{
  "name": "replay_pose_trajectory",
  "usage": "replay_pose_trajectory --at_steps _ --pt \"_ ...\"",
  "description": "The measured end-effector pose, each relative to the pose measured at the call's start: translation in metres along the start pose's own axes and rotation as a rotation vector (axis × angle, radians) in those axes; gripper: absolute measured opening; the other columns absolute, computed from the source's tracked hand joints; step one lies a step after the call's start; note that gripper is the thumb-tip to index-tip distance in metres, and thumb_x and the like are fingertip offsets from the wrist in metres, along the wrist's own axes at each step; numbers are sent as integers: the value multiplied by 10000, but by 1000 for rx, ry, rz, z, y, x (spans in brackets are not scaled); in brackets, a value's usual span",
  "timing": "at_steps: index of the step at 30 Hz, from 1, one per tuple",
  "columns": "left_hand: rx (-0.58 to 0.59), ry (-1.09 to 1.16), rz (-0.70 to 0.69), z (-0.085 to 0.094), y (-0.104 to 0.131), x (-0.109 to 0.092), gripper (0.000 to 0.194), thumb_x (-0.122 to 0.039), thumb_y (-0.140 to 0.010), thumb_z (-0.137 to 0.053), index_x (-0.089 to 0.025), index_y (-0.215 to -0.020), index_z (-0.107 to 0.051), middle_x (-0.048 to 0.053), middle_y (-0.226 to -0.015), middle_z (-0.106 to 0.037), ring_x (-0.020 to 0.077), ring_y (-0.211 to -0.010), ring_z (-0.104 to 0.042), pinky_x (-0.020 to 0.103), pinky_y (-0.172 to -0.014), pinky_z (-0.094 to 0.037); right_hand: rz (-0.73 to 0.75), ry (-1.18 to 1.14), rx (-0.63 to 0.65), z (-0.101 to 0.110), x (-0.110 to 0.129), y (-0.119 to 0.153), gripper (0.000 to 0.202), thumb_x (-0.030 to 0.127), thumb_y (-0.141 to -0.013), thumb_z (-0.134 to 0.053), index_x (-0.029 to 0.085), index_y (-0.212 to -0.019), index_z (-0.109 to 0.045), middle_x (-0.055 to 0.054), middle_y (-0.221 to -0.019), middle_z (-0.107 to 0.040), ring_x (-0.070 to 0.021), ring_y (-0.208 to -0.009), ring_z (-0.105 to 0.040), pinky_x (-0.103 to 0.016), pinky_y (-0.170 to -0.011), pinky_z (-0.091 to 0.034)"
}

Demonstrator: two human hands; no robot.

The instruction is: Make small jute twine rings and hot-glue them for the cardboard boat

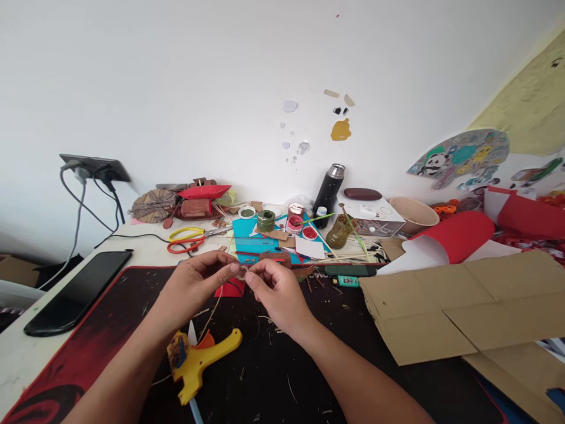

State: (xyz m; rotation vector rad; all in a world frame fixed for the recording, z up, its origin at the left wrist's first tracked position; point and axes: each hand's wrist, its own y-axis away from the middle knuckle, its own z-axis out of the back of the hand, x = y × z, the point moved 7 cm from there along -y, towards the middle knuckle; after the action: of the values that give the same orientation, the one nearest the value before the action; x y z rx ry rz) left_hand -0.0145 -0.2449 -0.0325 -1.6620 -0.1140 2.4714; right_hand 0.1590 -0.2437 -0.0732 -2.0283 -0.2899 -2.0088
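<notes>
My left hand (203,280) and my right hand (278,294) meet over the dark desk mat (265,388). Thumbs and fingertips of both pinch a small pale-brown piece (241,273), mostly covered by the fingers; its kind cannot be made out. A thin strand of twine (214,312) hangs below my left hand, and whether it joins the piece is unclear. Just behind the fingers lies a bit of red paper (229,288). Nearer me, a yellow glue gun (200,362) with a blue glue stick (196,411) rests on the mat beside my left forearm.
Scissors (185,238), paint jars (266,221) on a blue sheet (247,241), a black thermos (327,191) and a murky jar (339,232) stand at the back. Cardboard (419,312) and red paper (459,232) cover the right side. A phone (79,291) lies left.
</notes>
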Motion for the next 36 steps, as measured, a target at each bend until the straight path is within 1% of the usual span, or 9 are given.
replay_pose_trajectory --at_steps 8,13,18,23,27,29,31,33,36 --pt "110 -65 10 -6 -2 3 510 -735 -929 -723 -244 -851 -837 56 -877 -853 261 -828 -769 347 -801 -626 -7 34 16 -2 -3 1 237 455 -981 -719 221 -958 -693 33 -747 -600 -148 -647 -534 -283 -603 -394" --pt "101 -28 34 -7 -2 2 528 -741 -917 -725 -237 -763 -771 10 -736 -764 200 -682 -666 301 -691 -581 -19 37 37 -4 -4 1 231 448 -981 -728 223 -947 -688 32 -746 -610 -146 -636 -541 -281 -600 -404" --pt "88 -23 53 -6 -2 -1 530 -732 -912 -717 -242 -711 -713 -3 -680 -712 186 -620 -597 286 -612 -538 -16 37 38 -4 -5 1 250 468 -993 -735 219 -980 -712 24 -771 -634 -147 -651 -561 -276 -601 -423" --pt "82 -77 31 -7 -2 0 552 -757 -913 -707 -244 -710 -729 1 -695 -732 192 -634 -618 291 -634 -555 -2 31 33 -3 -4 1 258 480 -995 -746 223 -994 -722 18 -773 -637 -151 -656 -559 -276 -599 -430" --pt "94 -76 51 -7 -2 4 558 -782 -911 -709 -243 -804 -808 33 -779 -813 239 -737 -718 317 -713 -603 2 39 29 -3 -4 1 236 451 -996 -742 219 -964 -717 27 -749 -625 -145 -639 -548 -272 -590 -413" --pt "52 -65 55 -3 -2 5 550 -783 -908 -719 -245 -882 -830 51 -868 -854 269 -817 -759 342 -777 -623 -2 38 16 -1 -5 0 235 447 -998 -739 216 -963 -716 23 -757 -637 -143 -640 -550 -272 -592 -410" --pt "-32 -55 38 3 -3 5 522 -763 -900 -744 -247 -933 -816 52 -905 -852 269 -835 -761 349 -792 -623 -8 28 6 1 -4 -1 244 457 -994 -743 219 -956 -711 25 -748 -632 -143 -635 -548 -274 -594 -406" --pt "-111 -34 24 9 -3 5 488 -732 -885 -780 -246 -923 -769 37 -858 -810 242 -774 -726 329 -733 -602 -18 4 11 3 -2 -2 272 486 -981 -750 224 -936 -695 39 -704 -599 -142 -613 -531 -276 -588 -394" --pt "-168 -8 27 13 -3 7 463 -690 -881 -802 -247 -833 -680 -4 -735 -705 190 -660 -628 288 -628 -528 -50 -37 24 5 -1 2 331 542 -964 -753 227 -912 -668 60 -643 -542 -137 -572 -490 -274 -564 -366"
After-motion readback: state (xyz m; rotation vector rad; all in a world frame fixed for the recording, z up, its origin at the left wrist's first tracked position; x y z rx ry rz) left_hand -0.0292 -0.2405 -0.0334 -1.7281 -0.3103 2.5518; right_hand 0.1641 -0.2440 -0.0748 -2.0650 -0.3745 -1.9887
